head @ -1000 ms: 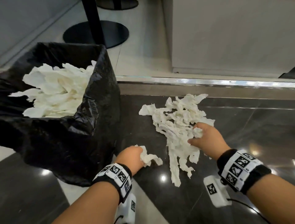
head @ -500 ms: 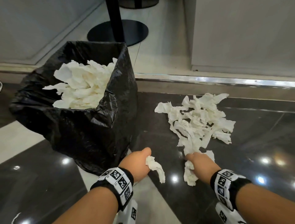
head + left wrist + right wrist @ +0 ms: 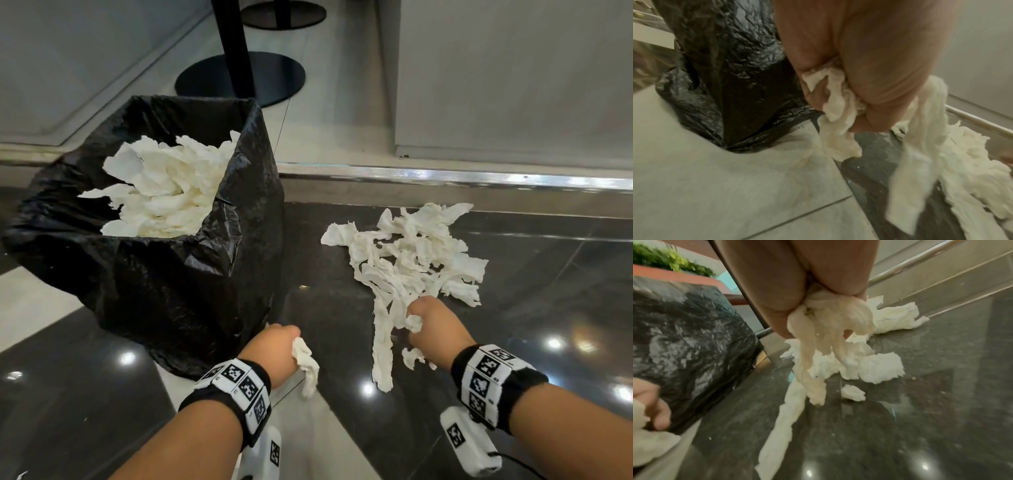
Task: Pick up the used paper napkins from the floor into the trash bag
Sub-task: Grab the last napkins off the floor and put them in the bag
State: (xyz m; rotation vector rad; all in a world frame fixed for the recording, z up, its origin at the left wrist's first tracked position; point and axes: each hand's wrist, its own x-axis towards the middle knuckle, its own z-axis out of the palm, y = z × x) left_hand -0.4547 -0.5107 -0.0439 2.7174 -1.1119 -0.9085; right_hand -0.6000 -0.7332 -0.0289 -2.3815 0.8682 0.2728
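Note:
A black trash bag (image 3: 164,281) stands open on the floor at the left, holding several crumpled white napkins (image 3: 164,192). A pile of white napkins (image 3: 411,260) lies on the dark floor to its right. My left hand (image 3: 274,349) hangs by the bag's lower right side and grips a napkin strip (image 3: 306,366), whose end dangles. In the left wrist view the curled fingers (image 3: 869,81) clench this napkin (image 3: 838,116). My right hand (image 3: 435,325) sits at the pile's near edge and grips a bunch of napkins (image 3: 412,323); the right wrist view shows the bunch (image 3: 828,331) hanging from the fist.
A metal strip (image 3: 445,178) edges a low step behind the pile. A black pole on a round base (image 3: 239,78) stands behind the bag, and a pale wall panel (image 3: 513,75) rises at the right. The glossy dark floor (image 3: 513,342) reflects ceiling lights.
My right hand drew back from the middle of the pile to its near edge, holding napkins. The left hand kept its napkin beside the bag. The view shifted, so the bag now sits nearer the centre.

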